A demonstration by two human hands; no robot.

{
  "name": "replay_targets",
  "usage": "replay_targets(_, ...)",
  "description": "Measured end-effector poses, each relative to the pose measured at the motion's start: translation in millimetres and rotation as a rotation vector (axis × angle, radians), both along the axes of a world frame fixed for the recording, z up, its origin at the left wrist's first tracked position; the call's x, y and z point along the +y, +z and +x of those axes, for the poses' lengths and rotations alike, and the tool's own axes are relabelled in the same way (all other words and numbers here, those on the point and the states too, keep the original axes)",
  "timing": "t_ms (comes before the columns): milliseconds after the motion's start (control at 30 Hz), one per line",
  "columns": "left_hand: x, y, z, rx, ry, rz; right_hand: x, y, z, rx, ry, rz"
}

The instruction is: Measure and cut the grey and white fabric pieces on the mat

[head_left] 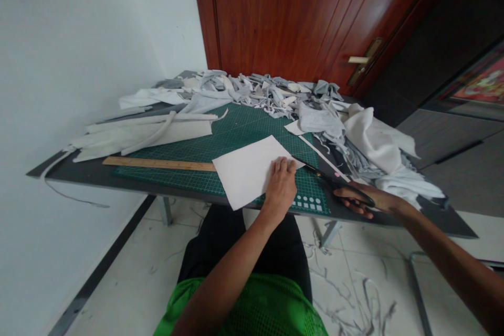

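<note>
A flat white sheet [244, 170], paper or cloth I cannot tell, lies on the green cutting mat [252, 121]. On its right part rests my left hand [281, 181], fingers laid flat and pressing down from above. My right hand [360, 199] has its fingers through the handles of black scissors [325, 176]. The scissor blades reach left to the sheet's right corner, just beside my left fingertips. Whether the blades are parted is too small to tell. A wooden ruler [157, 163] lies left of the sheet, its right end meeting the sheet's edge.
Grey and white fabric scraps [271, 94] heap along the table's back. Folded white cloth [374, 139] is piled at the right, and long pale strips [157, 134] lie at the left. A narrow white strip [325, 157] lies behind the scissors. Offcuts [374, 304] litter the floor.
</note>
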State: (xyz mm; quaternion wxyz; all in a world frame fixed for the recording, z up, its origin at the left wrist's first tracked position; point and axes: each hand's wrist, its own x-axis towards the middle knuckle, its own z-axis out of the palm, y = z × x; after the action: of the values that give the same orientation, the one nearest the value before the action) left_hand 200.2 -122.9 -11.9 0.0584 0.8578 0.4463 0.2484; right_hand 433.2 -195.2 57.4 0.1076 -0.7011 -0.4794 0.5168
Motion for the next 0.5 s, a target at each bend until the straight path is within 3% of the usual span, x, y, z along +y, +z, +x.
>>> replay_targets(500, -0.3, 1.1, 0.2, -0.006, -0.004, -0.015, 2.3, -5.7, 9.8, 0.001, 0.057, -0.005)
